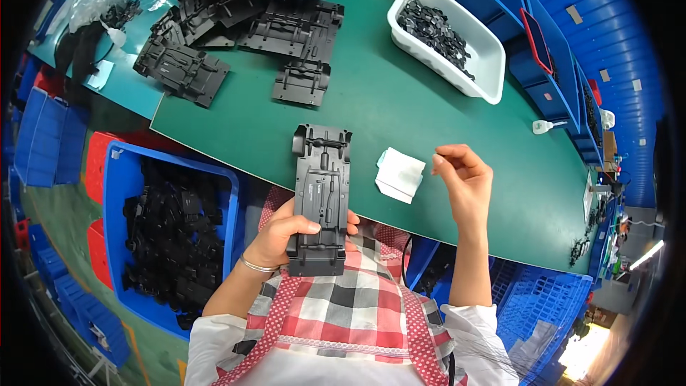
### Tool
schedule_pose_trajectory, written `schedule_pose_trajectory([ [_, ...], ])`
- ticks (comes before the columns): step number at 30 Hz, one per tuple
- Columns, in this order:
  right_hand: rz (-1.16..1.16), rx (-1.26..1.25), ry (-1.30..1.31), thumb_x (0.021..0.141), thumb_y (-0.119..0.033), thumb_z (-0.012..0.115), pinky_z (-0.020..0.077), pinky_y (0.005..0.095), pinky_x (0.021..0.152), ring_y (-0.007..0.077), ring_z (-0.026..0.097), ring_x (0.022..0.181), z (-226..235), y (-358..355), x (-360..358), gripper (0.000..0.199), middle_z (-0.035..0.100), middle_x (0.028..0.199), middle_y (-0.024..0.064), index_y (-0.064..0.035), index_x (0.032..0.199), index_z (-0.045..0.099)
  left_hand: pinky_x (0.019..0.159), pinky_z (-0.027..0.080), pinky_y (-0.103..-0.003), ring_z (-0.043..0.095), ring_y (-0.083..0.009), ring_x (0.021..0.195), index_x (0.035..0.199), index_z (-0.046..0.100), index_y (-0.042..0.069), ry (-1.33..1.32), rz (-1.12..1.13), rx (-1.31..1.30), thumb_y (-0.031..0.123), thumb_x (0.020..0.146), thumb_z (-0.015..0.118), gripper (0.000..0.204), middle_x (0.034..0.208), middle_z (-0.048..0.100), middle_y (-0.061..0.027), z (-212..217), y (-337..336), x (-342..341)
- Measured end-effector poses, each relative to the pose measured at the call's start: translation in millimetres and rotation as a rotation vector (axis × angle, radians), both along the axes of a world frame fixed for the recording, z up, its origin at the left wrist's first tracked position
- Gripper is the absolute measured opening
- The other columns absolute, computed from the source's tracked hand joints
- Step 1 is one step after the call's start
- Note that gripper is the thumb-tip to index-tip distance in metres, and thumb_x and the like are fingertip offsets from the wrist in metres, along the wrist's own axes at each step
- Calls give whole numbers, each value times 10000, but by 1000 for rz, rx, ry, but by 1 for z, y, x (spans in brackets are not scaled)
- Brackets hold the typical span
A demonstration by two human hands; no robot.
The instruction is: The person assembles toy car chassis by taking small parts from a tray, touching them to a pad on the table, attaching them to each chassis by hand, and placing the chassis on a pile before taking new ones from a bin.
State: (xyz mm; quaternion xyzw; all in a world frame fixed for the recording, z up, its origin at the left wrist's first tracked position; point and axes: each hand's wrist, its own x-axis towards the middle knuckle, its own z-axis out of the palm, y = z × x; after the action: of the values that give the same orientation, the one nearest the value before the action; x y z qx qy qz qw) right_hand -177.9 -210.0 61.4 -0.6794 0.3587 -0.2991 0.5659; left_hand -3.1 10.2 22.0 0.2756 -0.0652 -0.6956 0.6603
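A long black plastic toy-car chassis (321, 182) stands out over the table's near edge, with molded axles and ribs on its upper side. Around its near end, my left hand (277, 237) grips it, thumb on top and fingertips showing at the far side. To the right, above the green table (371, 107), my right hand (468, 180) is raised with thumb and forefinger pinched together. Anything in that pinch is too small to make out. Between the chassis and my right hand lies a folded white cloth or paper (400, 175).
Black chassis parts (293, 28) are heaped at the far left. A white tub (493, 64) of small black pieces sits at the far right, before blue bins (557, 100). Beside it stands a small white bottle (543, 126). A blue crate (114, 243) of black parts is at my left.
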Motion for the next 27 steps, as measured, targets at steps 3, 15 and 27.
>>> schedule_pose_trajectory([
  [3, -14, 96, -44, 834, 54, 681, 515, 223, 681, 96, 606, 747, -1, 11, 4, 179, 621, 875, 50, 50, 1009, 642, 902, 541, -471, 625, -387, 1064, 1268, 438, -97, -44, -4, 7, 94, 736, 515, 571, 1148, 602, -282, -2, 2, -1],
  [15, 58, 94, 158, 878, 3, 644, 494, 240, 691, 108, 593, 763, 1, 23, 5, 109, 615, 876, 32, 63, 968, 647, 871, 557, -445, 645, -367, 1020, 1259, 441, -97, -8, -97, 47, 109, 716, 529, 588, 1133, 611, -272, -4, 2, -4],
  [27, 260, -494, 520, 820, 53, 588, 502, 330, 634, 263, 628, 723, 8, 29, 16, 167, 624, 846, 146, 21, 950, 686, 890, 554, -477, 645, -362, 1022, 1262, 439, -92, 74, -129, 59, 89, 724, 536, 577, 1145, 599, -264, -3, 3, 0],
])
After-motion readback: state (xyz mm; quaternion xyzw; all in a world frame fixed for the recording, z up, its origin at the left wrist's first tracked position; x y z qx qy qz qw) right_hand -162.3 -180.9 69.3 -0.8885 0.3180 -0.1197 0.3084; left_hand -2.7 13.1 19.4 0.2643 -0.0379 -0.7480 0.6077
